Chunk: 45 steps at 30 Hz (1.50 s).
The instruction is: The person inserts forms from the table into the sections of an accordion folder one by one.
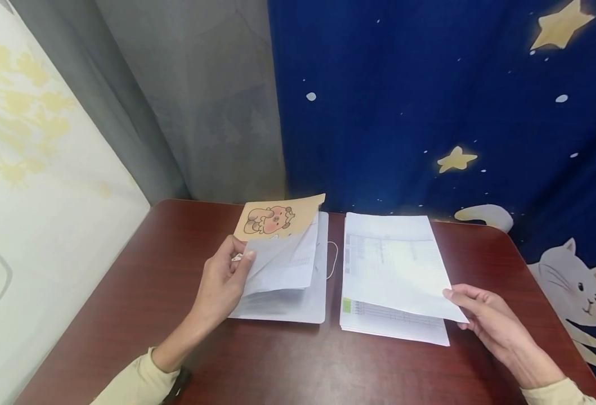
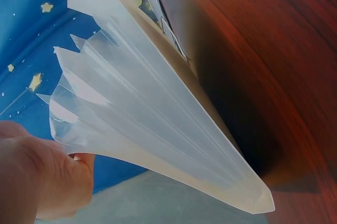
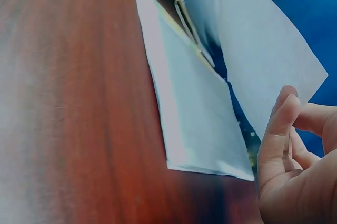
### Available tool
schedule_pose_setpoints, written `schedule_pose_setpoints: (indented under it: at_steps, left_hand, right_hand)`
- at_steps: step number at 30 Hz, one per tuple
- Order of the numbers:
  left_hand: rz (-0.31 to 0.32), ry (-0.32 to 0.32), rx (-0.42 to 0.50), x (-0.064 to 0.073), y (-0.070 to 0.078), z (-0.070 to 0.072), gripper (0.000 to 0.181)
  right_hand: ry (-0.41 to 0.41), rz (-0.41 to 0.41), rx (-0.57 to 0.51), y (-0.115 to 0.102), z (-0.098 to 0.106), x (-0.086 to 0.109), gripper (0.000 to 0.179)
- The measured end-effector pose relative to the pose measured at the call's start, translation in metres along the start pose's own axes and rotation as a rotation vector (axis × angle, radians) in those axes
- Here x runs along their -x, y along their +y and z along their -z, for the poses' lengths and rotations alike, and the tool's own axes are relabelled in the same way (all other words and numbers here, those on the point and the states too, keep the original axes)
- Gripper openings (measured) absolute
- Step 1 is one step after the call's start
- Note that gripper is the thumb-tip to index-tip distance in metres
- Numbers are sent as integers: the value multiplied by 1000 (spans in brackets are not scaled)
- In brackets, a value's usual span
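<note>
My left hand point(image 1: 222, 281) pinches the raised flap edges of an accordion file folder point(image 1: 279, 309), holding it partly spread. Its tan cover point(image 1: 272, 216) carries a cartoon drawing. Translucent pleats point(image 2: 131, 98) fan out in the left wrist view, above the thumb and fingers. To the folder's right lies a stack of printed papers point(image 1: 399, 329) with a green patch on its left side. The right hand point(image 1: 495, 323) pinches the near right corner of the top sheet point(image 1: 394, 264), lifting that end off the stack. In the right wrist view the sheet point(image 3: 263, 50) stands tilted up.
A white elastic cord point(image 1: 336, 261) loops out from the folder's right edge, between folder and papers. Both lie on a dark red wooden table point(image 1: 287, 365). Grey curtain point(image 1: 201, 101) and blue star-printed curtain point(image 1: 379, 112) hang behind it; a pale patterned surface point(image 1: 39, 169) borders the left.
</note>
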<state>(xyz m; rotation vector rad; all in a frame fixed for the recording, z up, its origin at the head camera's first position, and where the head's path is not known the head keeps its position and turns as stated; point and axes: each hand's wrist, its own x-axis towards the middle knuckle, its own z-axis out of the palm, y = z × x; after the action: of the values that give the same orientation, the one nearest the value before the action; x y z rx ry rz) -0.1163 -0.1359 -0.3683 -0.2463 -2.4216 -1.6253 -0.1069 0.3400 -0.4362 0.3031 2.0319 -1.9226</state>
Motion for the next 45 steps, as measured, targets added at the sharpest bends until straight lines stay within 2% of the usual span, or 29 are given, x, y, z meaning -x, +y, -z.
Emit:
schedule_pose_setpoints:
  at_steps: [10, 17, 29, 45]
  left_hand:
    - [10, -14, -1, 0, 0, 0, 8]
    - [6, -2, -17, 0, 0, 1, 8]
    - [15, 5, -25, 1, 2, 1, 7]
    - [38, 12, 0, 0, 0, 0, 6]
  right_hand:
    - [29, 75, -26, -12, -13, 0, 12]
    - [9, 128, -73, -19, -26, -3, 10]
    - [-15, 156, -145, -30, -44, -9, 15]
    - [-4, 142, -111, -36, -57, 1, 18]
